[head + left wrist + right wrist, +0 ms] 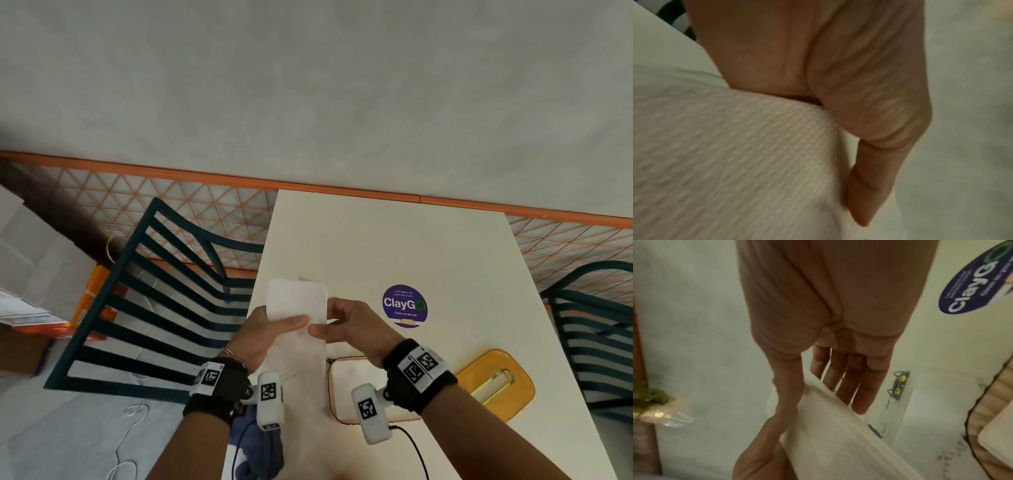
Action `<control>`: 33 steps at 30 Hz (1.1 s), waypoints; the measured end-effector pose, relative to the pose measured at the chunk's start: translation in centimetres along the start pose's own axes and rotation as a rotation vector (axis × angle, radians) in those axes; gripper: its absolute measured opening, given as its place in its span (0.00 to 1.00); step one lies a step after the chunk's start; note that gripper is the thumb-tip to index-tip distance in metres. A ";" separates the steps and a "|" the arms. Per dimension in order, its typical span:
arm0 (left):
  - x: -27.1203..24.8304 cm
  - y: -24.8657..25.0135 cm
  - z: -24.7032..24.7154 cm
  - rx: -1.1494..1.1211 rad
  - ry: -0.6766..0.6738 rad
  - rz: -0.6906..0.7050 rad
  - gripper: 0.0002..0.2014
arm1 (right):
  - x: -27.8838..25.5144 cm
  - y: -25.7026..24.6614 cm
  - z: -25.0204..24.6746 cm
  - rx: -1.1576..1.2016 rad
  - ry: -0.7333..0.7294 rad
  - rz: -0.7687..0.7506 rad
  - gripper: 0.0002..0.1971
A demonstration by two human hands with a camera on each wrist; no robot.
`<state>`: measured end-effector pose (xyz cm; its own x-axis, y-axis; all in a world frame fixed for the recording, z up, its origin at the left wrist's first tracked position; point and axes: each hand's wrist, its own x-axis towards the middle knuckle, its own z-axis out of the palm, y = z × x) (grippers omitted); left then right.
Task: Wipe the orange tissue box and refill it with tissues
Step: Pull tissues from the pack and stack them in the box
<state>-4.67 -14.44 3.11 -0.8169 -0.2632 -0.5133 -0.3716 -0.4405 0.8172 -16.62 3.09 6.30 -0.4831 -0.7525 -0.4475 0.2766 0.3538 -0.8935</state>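
I hold a long white stack of tissues (297, 310) above the cream table (376, 240), a little left of centre. My left hand (277, 325) grips its left side with the thumb laid across the top. My right hand (334, 325) pinches its right edge, thumb above and fingers below (849, 382). The embossed tissue (735, 162) fills the left wrist view beside my thumb (869, 186). The open orange tissue box (334, 407) stands just under my right wrist, its inside white. Its orange lid (495, 382) lies flat to the right.
A blue cloth (257, 452) lies at the table's near edge under my left wrist. A clear printed wrapper (896, 395) lies on the table below my right fingers. A purple round sticker (405, 306) marks the table. Dark slatted chairs (154, 308) stand on both sides.
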 end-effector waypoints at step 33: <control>3.9 -4.6 0.9 0.551 0.293 0.084 0.20 | 3.1 1.6 2.2 -1.080 0.179 -0.157 0.12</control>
<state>-6.55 -12.69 -2.39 -0.7274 -0.5362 -0.4283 -0.5481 0.0784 0.8327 -15.84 0.05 3.57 -0.5866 -0.7713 -0.2469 -0.6268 0.6254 -0.4646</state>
